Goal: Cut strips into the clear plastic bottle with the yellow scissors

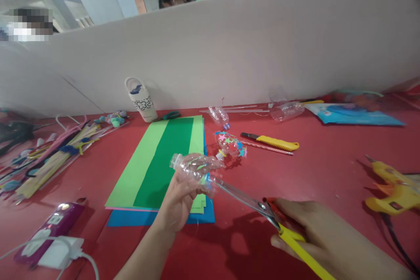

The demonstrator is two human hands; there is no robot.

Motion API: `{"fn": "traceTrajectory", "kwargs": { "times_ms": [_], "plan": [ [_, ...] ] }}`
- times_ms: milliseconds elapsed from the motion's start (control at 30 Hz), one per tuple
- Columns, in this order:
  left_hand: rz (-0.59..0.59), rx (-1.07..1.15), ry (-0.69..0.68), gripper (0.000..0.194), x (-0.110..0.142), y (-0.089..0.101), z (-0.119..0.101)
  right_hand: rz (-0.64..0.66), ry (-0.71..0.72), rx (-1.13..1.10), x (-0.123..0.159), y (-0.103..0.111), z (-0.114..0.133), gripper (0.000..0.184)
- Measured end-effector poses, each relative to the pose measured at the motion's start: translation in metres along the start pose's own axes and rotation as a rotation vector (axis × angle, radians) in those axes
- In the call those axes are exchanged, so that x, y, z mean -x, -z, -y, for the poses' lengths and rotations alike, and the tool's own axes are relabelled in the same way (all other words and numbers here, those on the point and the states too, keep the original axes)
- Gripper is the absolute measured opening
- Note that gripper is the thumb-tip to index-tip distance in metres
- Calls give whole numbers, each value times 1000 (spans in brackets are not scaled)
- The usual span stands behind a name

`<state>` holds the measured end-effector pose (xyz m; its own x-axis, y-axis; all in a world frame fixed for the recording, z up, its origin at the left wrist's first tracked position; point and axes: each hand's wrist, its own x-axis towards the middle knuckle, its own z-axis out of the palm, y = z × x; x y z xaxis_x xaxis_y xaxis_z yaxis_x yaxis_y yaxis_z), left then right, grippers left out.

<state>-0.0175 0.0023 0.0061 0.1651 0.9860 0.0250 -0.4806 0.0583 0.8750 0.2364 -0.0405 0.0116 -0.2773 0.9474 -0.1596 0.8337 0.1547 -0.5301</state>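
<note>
In my left hand [180, 199] is a clear plastic bottle top [192, 164], its threaded neck pointing left and its cut end facing right. My right hand [305, 227] grips a pair of scissors [244, 199] with red and yellow handles. The blades reach to the lower right edge of the bottle plastic; whether they are biting into it cannot be made out. Behind the bottle lies another clear bottle piece [231, 146] decorated with colored stars. Beneath the left hand are stacked green and blue paper sheets [164, 162].
A yellow utility knife [275, 141] and a pink pencil [267, 147] lie beyond the scissors. A yellow glue gun [393, 188] rests at right. At left are a purple power strip [52, 227] and craft sticks [52, 170]. A white tumbler [142, 103] stands before the white partition [249, 52].
</note>
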Motion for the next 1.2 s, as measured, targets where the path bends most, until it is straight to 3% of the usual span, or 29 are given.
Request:
{"fn": "traceTrajectory", "kwargs": {
  "times_ms": [100, 800, 1200],
  "plan": [
    [10, 2, -3, 56, -1, 1, 1, 141, -59, 6, -1, 2, 3, 23],
    [-42, 2, 3, 63, 0, -1, 2, 158, -82, 38, -2, 2, 2, 23],
    [-54, 1, -4, 52, -1, -3, 1, 158, -103, 15, -3, 3, 3, 26]
  ]
}}
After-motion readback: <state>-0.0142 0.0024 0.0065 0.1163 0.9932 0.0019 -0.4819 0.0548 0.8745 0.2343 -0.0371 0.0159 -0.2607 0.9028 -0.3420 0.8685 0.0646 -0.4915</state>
